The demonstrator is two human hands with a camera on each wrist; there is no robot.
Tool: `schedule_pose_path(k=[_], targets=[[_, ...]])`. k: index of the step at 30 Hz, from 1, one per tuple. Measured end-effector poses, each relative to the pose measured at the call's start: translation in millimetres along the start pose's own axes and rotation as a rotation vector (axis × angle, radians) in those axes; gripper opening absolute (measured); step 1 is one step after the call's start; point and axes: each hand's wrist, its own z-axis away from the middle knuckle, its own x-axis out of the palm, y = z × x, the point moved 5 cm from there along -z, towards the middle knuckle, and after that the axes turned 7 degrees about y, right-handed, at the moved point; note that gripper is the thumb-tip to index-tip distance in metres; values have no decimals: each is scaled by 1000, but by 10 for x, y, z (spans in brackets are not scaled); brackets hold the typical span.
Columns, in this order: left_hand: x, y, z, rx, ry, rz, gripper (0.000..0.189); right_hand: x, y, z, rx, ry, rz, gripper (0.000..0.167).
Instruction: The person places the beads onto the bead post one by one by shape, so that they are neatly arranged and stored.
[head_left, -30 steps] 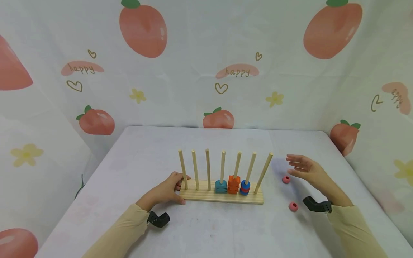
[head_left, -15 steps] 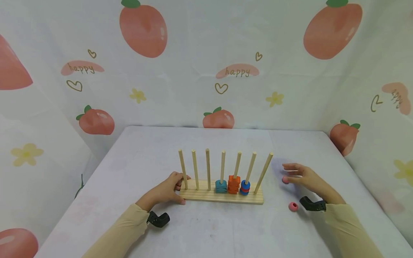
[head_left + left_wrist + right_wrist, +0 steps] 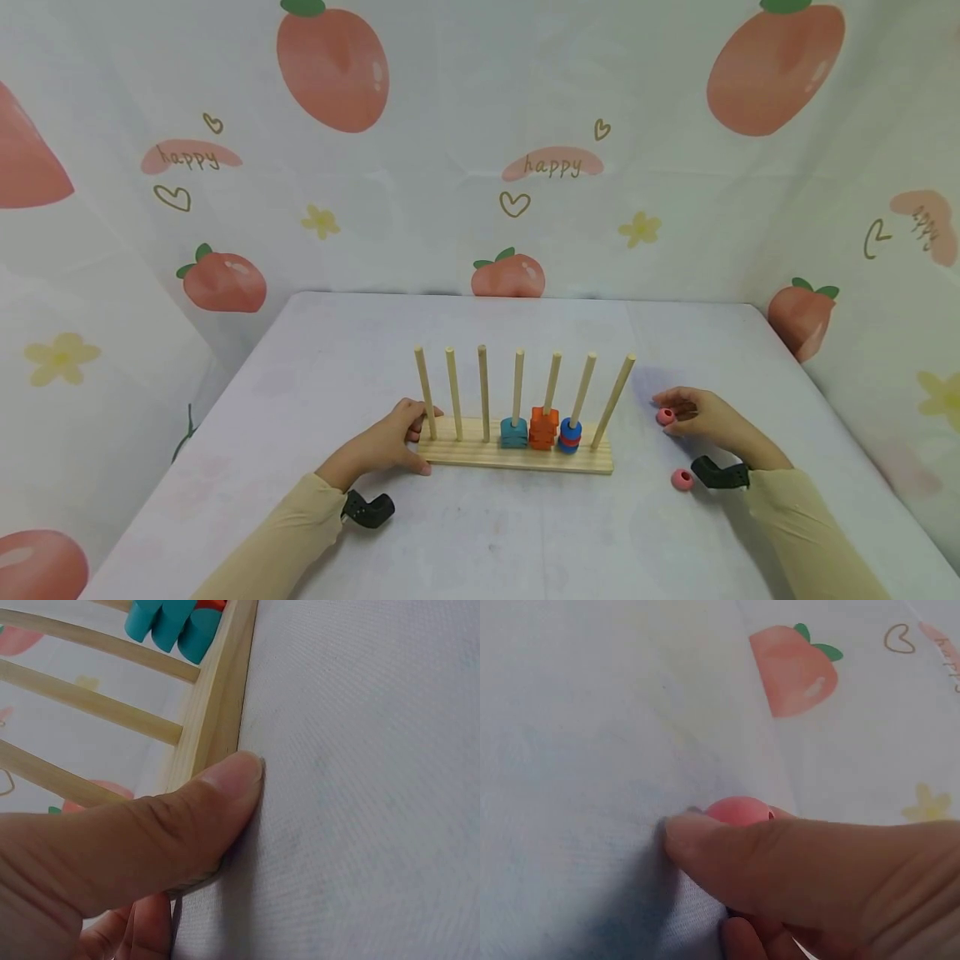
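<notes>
A wooden peg board [image 3: 480, 454] with several upright pegs stands mid-table. My left hand [image 3: 386, 442] grips its left end, the thumb along the front edge and the fingers behind. Teal pieces [image 3: 514, 434], orange pieces [image 3: 543, 429] and a blue-and-red stack of rings [image 3: 569, 437] sit low on three pegs. To the right of the board, my right hand [image 3: 708, 421] pinches a pink bead [image 3: 665, 417] between thumb and fingers, low over the tabletop. The right wrist view shows the thumb [image 3: 757, 859] covering most of that bead.
A second pink bead [image 3: 682, 480] lies on the table nearer the front, left of the right wrist's black camera [image 3: 720, 473]. The white-covered table [image 3: 480, 533] reaches back to a patterned cloth backdrop [image 3: 420, 225].
My right hand has come down and to the left onto the farther pink bead, its fingers closing around it. The left hand and the board have stayed in place.
</notes>
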Motion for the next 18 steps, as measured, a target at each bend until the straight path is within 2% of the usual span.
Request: schedule_pose_path(k=[9,18], targets=[[6,-50,-14,-14,4,-7,80,9,-45,5,29,-23,0,33],[11,-53,-23,-28,15,-18,80,-68,-255,13,46,52,-24,37]])
